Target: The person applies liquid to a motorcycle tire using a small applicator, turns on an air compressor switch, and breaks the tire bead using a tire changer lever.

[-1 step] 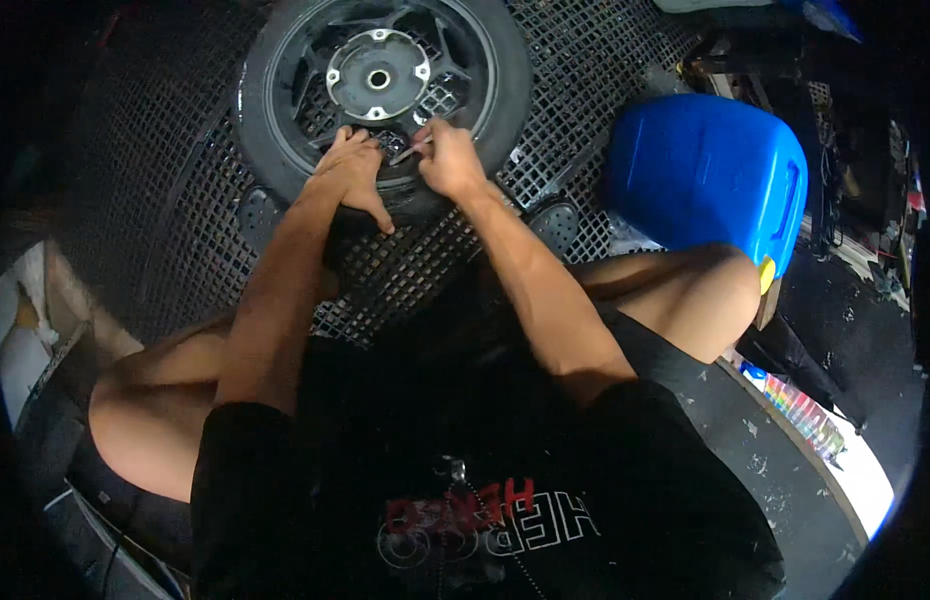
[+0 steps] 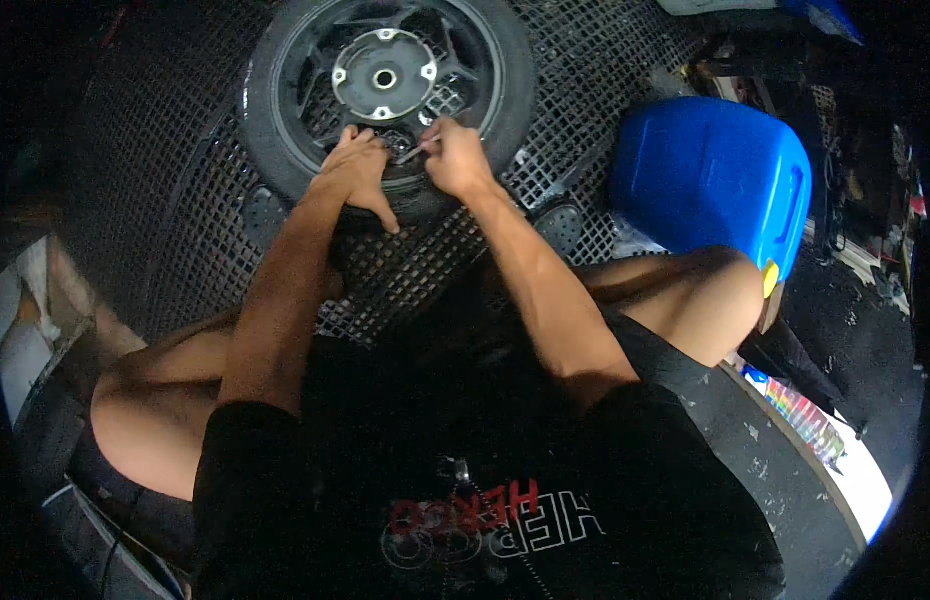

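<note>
A wheel (image 2: 370,97) is laid at the far side of the grid flooring (image 2: 155,200), left of a blue jerrycan (image 2: 705,170). The left hand (image 2: 358,172) is placed over its near part, the thumb spread well away from the fingers, while a slim light tool (image 2: 415,152) is pinched by the right hand's (image 2: 455,160) fingers, just beside.

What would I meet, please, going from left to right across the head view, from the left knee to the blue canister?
Left knee → left hand → thin tool → right hand → blue canister. The wheel is left out, as it overlaps both hands.
</note>
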### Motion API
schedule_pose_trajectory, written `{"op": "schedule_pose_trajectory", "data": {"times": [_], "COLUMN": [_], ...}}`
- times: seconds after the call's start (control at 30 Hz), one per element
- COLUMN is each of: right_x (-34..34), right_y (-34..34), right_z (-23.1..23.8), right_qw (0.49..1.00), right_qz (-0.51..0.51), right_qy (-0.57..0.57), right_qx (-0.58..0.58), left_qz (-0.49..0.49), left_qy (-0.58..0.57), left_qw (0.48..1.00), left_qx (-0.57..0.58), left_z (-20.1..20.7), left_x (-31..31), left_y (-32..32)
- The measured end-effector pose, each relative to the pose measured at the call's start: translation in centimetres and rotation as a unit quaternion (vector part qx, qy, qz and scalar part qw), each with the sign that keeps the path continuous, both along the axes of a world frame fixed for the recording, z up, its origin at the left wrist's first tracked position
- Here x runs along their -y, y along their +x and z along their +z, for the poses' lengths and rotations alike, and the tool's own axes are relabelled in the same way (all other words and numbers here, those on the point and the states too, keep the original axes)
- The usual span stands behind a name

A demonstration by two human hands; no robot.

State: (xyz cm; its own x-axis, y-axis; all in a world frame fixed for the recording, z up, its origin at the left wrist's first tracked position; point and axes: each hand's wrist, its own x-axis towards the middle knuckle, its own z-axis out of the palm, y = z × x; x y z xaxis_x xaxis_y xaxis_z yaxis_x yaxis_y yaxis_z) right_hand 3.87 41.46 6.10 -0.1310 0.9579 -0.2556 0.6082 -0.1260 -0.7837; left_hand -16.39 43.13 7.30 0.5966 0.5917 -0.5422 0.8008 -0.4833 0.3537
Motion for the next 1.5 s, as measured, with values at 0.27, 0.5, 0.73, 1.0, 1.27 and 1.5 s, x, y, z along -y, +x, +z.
{"op": "schedule_pose_trajectory", "data": {"times": [0.27,0.5,0.73,1.0,1.27,1.5], "right_x": [-0.5,0.2,-0.5,-0.8,-0.9,-0.6], "right_y": [-0.2,-1.1,-0.9,-0.2,1.3,0.8], "right_z": [0.5,0.7,0.7,0.3,1.1,0.6], "right_qw": [1.000,1.000,0.998,0.998,0.996,0.997], "right_qz": [-0.011,-0.019,-0.004,-0.015,-0.077,-0.024], "right_qy": [-0.024,0.001,-0.035,-0.016,-0.005,0.044], "right_qx": [0.011,0.023,0.060,0.059,0.033,0.058], "left_qz": [0.003,0.008,-0.003,-0.005,-0.011,-0.001], "left_qy": [0.004,0.005,0.001,0.008,-0.020,-0.025], "left_qw": [1.000,1.000,1.000,1.000,1.000,0.999], "left_qx": [0.003,0.014,-0.009,-0.007,-0.022,-0.021], "left_z": [-0.1,0.1,0.5,-0.2,0.2,0.2], "left_x": [0.1,0.1,-0.1,0.0,-0.3,-0.2], "left_y": [0.1,-0.3,0.0,0.2,0.2,0.0]}}
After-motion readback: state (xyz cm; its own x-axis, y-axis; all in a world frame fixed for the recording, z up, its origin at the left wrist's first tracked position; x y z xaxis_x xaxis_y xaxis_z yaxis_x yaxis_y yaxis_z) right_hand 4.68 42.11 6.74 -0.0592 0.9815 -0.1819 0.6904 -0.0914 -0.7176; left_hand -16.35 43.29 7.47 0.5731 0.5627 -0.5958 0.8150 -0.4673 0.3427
